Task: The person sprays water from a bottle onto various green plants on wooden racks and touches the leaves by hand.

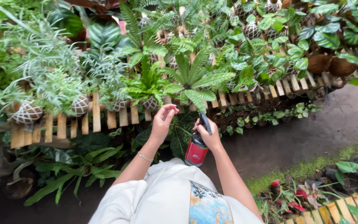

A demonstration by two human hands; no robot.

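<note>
My right hand point(209, 135) grips a red spray bottle point(196, 151) with a black nozzle point(205, 121) pointing up toward a fern point(193, 81) on the wooden slat bench point(96, 114). My left hand point(161, 121) is raised beside it with fingers loosely curled, holding nothing, just below the bench's front edge and a netted moss-ball plant point(151, 103). A thin bracelet point(144, 157) circles my left wrist.
The slatted bench carries many ferns, leafy plants and netted moss balls point(26, 112). Coconut-husk pots point(330, 64) sit at the far right. Broad-leaved plants point(83, 166) grow under the bench. A dark wet path point(311, 132) runs right; red-leaved plants point(299, 195) edge a second bench point(344, 207).
</note>
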